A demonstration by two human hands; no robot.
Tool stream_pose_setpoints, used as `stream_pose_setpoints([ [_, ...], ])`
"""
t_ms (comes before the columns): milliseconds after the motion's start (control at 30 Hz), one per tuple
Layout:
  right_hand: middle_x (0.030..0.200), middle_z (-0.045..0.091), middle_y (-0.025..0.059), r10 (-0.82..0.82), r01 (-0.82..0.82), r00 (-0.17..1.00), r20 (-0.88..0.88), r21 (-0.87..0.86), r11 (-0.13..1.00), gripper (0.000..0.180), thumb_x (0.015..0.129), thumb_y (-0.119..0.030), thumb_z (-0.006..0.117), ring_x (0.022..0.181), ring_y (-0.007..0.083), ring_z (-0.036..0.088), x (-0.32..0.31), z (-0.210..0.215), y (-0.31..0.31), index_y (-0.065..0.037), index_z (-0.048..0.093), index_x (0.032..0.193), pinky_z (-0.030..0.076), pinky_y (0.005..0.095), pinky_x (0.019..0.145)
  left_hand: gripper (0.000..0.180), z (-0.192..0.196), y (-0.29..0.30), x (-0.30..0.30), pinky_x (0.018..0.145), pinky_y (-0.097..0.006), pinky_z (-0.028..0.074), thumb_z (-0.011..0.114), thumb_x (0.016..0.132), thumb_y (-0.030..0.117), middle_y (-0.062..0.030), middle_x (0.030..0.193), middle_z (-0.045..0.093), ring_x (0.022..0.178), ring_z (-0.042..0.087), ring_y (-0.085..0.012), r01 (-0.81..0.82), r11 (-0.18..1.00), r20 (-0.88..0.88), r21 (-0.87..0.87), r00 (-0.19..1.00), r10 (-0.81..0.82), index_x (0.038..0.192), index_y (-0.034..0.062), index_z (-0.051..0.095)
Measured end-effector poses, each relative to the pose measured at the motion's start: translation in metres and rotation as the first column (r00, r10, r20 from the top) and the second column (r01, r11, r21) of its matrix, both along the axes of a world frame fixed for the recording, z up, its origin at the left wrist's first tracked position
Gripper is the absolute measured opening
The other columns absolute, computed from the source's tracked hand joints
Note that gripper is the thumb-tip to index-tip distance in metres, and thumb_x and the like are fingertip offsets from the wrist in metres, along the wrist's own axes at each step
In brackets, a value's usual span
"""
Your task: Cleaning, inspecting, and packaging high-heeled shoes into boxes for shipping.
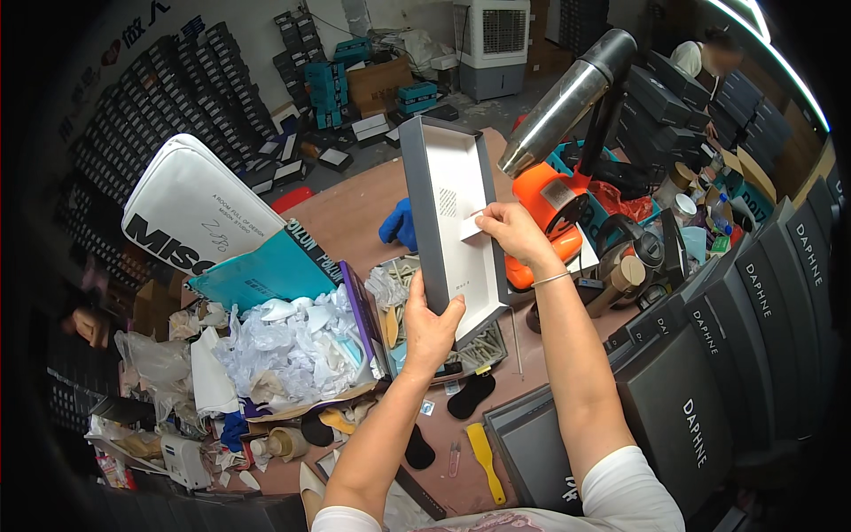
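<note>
A long, dark grey shoebox part (pixel 461 173) with a white inside is tilted up in front of me; I cannot tell whether it is lid or base. My left hand (pixel 429 326) grips its lower left edge, the thumb on the inner side. At its right edge, my right hand (pixel 517 234) pinches a small white card (pixel 471 227) against the white inside. Just behind that hand stands an orange blower (pixel 537 202) with a long metal tube (pixel 558 115). Below the box lie a yellow-handled tool (pixel 484 461) and a black insole-shaped pad (pixel 472 395).
A carton of crumpled white plastic (pixel 292 346) sits on the pink table (pixel 350 195) at left, with a white bag (pixel 199 199) behind it. Stacked dark shoeboxes (pixel 674 399) crowd the right side. Another person (pixel 696 62) is at the far right.
</note>
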State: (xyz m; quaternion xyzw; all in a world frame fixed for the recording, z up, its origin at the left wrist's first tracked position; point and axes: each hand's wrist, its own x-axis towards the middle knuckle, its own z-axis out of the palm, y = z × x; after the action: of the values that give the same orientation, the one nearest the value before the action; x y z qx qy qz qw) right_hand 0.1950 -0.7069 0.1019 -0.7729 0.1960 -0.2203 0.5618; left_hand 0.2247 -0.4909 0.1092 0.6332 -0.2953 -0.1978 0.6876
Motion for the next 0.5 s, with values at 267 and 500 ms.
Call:
stream_pose_setpoints([
  [267,0.078,0.060,0.0017,0.016,-0.014,0.998,-0.060,0.034,0.999,0.023,0.089,-0.016,0.060,0.070,0.0063,0.050,-0.005,0.008,0.003,0.006,0.064,0.093,0.042,0.0220,0.063,0.052,-0.005,0.003,0.009,0.091,-0.030,0.045,0.059,0.079,-0.001,-0.0130,0.113,0.059,0.103,0.058,-0.0168,0.045,0.998,-0.052,-0.037,0.998,-0.047,0.128,-0.0045,0.042],
  [500,0.076,0.062,0.0058,-0.013,0.013,1.000,0.007,-0.004,1.000,0.021,0.088,-0.012,0.058,0.071,0.0109,0.055,-0.001,-0.008,-0.004,0.007,0.063,0.093,0.046,0.0268,0.065,0.049,-0.006,0.002,0.009,0.088,-0.029,0.047,0.059,0.080,0.000,-0.0124,0.111,0.060,0.099,0.059,-0.0162,0.046,0.995,-0.125,-0.084,0.991,-0.056,0.126,-0.0041,0.043],
])
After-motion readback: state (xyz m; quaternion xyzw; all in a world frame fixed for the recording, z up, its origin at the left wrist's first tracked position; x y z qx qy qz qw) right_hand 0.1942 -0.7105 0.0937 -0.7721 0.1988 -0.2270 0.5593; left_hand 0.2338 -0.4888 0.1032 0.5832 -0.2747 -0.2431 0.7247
